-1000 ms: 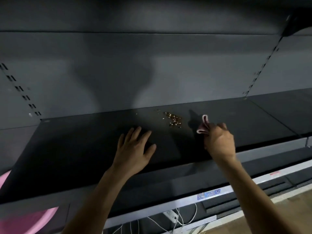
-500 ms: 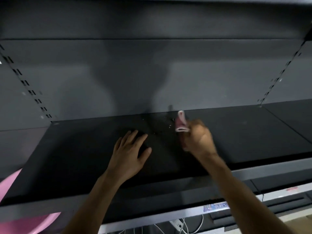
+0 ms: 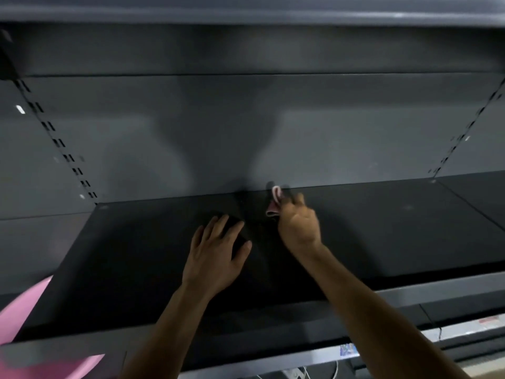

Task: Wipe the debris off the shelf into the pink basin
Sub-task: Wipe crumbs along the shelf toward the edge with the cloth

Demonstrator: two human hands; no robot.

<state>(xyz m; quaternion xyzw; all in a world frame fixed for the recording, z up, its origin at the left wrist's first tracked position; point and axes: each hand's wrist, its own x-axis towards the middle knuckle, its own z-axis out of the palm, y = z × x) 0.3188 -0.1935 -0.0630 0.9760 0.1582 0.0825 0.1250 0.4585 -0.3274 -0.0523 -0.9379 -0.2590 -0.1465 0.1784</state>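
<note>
Sweeping stroke at the rear of the shelf (image 3: pixel 131 258). The right hand (image 3: pixel 299 227) is clenched round a small folded pink cloth (image 3: pixel 274 205), whose looped fold stands above the fist close to the back wall; the left hand (image 3: pixel 216 254) lies flat on the dark surface just beside it, fingers straight and spread, grasping nothing. The debris itself cannot be made out in the blur. The stroke probably goes best with the cloth pressed low and drawn leftward in one unbroken pass, the flat hand serving as a guard so that crumbs gather ahead of the fold, and with the pace eased at the edge so that nothing overshoots. The pink basin (image 3: pixel 30 307), pale, smooth and round-rimmed, sits below the shelf's front left corner, partly hidden by it.
</note>
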